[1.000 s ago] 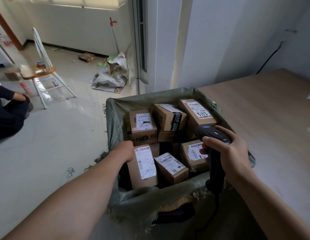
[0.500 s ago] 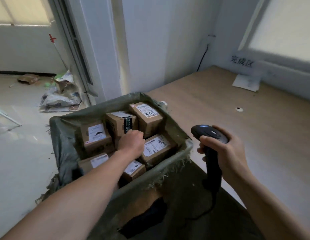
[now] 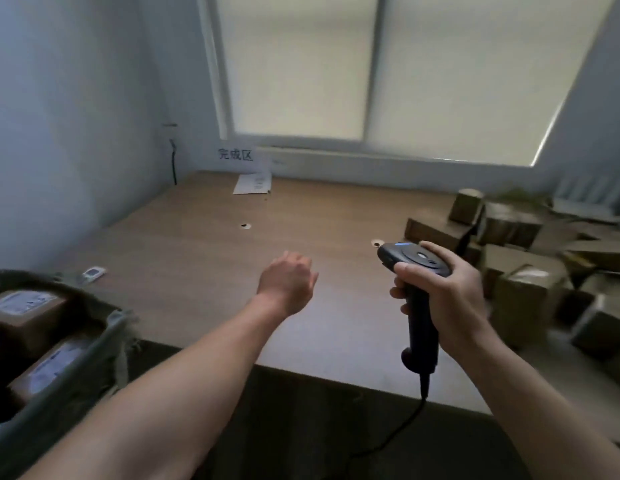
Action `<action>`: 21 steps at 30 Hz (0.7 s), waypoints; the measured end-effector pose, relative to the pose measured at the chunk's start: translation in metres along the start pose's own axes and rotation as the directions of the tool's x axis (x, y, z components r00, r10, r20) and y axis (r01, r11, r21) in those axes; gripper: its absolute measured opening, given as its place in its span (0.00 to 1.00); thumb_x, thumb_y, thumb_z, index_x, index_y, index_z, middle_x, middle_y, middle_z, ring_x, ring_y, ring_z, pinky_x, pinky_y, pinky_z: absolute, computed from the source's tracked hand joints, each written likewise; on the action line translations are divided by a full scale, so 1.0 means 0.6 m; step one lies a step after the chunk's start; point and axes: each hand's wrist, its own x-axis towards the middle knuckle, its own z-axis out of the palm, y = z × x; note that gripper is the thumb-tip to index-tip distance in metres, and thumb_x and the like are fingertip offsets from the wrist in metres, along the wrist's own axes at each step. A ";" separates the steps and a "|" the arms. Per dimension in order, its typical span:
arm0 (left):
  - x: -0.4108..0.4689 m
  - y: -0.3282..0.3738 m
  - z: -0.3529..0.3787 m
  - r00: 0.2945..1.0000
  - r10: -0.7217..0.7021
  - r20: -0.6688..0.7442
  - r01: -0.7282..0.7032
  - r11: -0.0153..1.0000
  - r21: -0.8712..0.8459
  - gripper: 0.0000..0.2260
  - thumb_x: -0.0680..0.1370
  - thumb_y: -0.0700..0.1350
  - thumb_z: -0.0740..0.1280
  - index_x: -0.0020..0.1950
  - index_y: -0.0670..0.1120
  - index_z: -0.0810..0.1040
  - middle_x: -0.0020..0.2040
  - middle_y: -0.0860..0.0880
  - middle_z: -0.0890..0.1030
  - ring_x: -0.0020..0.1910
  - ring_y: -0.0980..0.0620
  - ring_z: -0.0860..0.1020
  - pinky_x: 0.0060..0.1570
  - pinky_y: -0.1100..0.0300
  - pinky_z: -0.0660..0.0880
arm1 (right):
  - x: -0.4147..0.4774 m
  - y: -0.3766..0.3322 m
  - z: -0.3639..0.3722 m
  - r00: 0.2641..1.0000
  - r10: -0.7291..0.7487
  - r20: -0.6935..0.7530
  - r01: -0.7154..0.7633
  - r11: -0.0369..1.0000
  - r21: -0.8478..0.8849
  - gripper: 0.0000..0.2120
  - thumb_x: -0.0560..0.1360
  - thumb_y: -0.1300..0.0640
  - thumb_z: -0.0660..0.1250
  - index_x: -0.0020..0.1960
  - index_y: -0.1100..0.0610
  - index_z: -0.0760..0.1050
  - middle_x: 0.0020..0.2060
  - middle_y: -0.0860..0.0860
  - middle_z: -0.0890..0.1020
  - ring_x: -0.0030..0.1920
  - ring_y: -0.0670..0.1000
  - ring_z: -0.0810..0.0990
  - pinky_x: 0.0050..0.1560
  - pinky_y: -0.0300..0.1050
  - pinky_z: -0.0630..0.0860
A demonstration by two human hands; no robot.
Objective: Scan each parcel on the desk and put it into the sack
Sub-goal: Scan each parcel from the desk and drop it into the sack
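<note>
The left hand (image 3: 287,282) hangs loose and empty over the table (image 3: 197,244). The right hand (image 3: 450,296) grips the scanner (image 3: 416,260). Parcels (image 3: 530,282) lie right (the sack (image 3: 79,382) sits near left).

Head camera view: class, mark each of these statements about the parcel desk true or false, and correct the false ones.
1. The right hand grips the scanner. True.
2. The left hand holds a parcel. False: it holds nothing and is above the desk.
3. A pile of parcels lies on the desk's right side. True.
4. The sack is empty. False: it holds labelled boxes.
5. The scanner is cordless. False: a cable runs from its handle.
</note>
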 end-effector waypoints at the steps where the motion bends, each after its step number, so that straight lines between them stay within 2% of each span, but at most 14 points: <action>1: 0.009 0.054 0.006 0.999 0.036 -0.008 -0.036 0.999 -0.014 0.15 0.83 0.51 0.59 0.61 0.44 0.77 0.63 0.43 0.77 0.64 0.41 0.74 0.58 0.51 0.72 | -0.005 -0.005 -0.047 0.999 -0.010 -0.042 0.010 1.000 -0.011 0.37 0.62 0.53 0.77 0.69 0.55 0.73 0.45 0.60 0.84 0.36 0.56 0.85 0.35 0.51 0.79; 6: 0.035 0.279 0.035 0.979 0.204 -0.012 -0.204 0.977 -0.060 0.14 0.83 0.50 0.59 0.60 0.43 0.77 0.63 0.43 0.78 0.63 0.42 0.74 0.55 0.53 0.72 | -0.041 -0.021 -0.246 0.977 -0.052 -0.208 0.044 0.998 -0.043 0.31 0.69 0.55 0.78 0.69 0.56 0.73 0.47 0.60 0.84 0.39 0.57 0.85 0.37 0.51 0.81; 7: 0.040 0.316 0.040 0.972 0.234 -0.010 -0.234 0.970 -0.062 0.14 0.83 0.50 0.59 0.60 0.43 0.77 0.63 0.43 0.78 0.63 0.42 0.74 0.55 0.53 0.72 | -0.050 -0.025 -0.278 0.970 -0.059 -0.235 0.050 0.998 -0.042 0.28 0.70 0.55 0.77 0.67 0.56 0.75 0.47 0.60 0.84 0.39 0.58 0.84 0.37 0.51 0.81; 9: 0.051 0.381 0.049 0.955 0.297 -0.011 -0.297 0.953 -0.057 0.14 0.83 0.50 0.59 0.59 0.43 0.77 0.61 0.42 0.78 0.62 0.42 0.75 0.54 0.52 0.72 | -0.068 -0.038 -0.332 0.953 -0.086 -0.291 0.079 0.996 -0.035 0.14 0.73 0.61 0.74 0.57 0.52 0.79 0.45 0.59 0.83 0.38 0.58 0.83 0.36 0.50 0.79; 10: 0.059 0.410 0.055 0.944 0.331 -0.011 -0.331 0.942 -0.060 0.14 0.84 0.50 0.59 0.59 0.43 0.78 0.61 0.42 0.78 0.61 0.42 0.75 0.54 0.52 0.73 | -0.074 -0.042 -0.356 0.943 -0.094 -0.319 0.089 0.996 -0.029 0.12 0.74 0.63 0.73 0.53 0.49 0.79 0.44 0.59 0.83 0.39 0.59 0.82 0.36 0.50 0.78; 11: 0.066 0.437 0.062 0.932 0.362 -0.011 -0.362 0.930 -0.068 0.14 0.84 0.50 0.59 0.59 0.43 0.78 0.60 0.43 0.79 0.60 0.43 0.75 0.54 0.52 0.73 | -0.080 -0.046 -0.379 0.934 -0.093 -0.345 0.089 0.996 -0.027 0.12 0.74 0.63 0.72 0.53 0.49 0.78 0.45 0.59 0.83 0.40 0.59 0.82 0.37 0.51 0.78; 13: 0.083 0.486 0.080 0.910 0.414 -0.007 -0.413 0.907 -0.087 0.14 0.83 0.51 0.60 0.58 0.43 0.78 0.59 0.44 0.80 0.60 0.44 0.76 0.52 0.52 0.72 | -0.087 -0.048 -0.419 0.921 -0.070 -0.383 0.070 0.997 -0.015 0.17 0.74 0.61 0.73 0.61 0.52 0.77 0.47 0.60 0.83 0.41 0.59 0.83 0.39 0.53 0.78; 15: 0.101 0.530 0.101 0.897 0.443 0.003 -0.439 0.891 -0.118 0.13 0.83 0.52 0.61 0.56 0.44 0.78 0.57 0.45 0.80 0.57 0.46 0.76 0.49 0.54 0.71 | -0.086 -0.044 -0.454 0.903 -0.057 -0.425 0.059 0.998 -0.008 0.22 0.72 0.58 0.75 0.64 0.53 0.75 0.48 0.62 0.83 0.41 0.59 0.83 0.40 0.53 0.78; 18: 0.131 0.586 0.138 0.887 0.460 0.037 -0.447 0.875 -0.186 0.14 0.82 0.55 0.63 0.58 0.46 0.78 0.56 0.47 0.81 0.54 0.49 0.77 0.50 0.55 0.76 | -0.074 -0.038 -0.493 0.873 -0.051 -0.486 0.050 0.999 -0.015 0.15 0.74 0.61 0.73 0.57 0.48 0.76 0.48 0.63 0.83 0.40 0.58 0.83 0.39 0.53 0.78; 21: 0.171 0.630 0.177 0.884 0.454 0.113 -0.425 0.880 -0.213 0.19 0.80 0.60 0.65 0.63 0.47 0.77 0.58 0.48 0.80 0.54 0.49 0.77 0.52 0.52 0.79 | -0.045 -0.026 -0.523 0.850 -0.042 -0.526 0.038 0.999 -0.018 0.13 0.75 0.62 0.72 0.51 0.46 0.76 0.44 0.60 0.84 0.39 0.56 0.83 0.38 0.51 0.78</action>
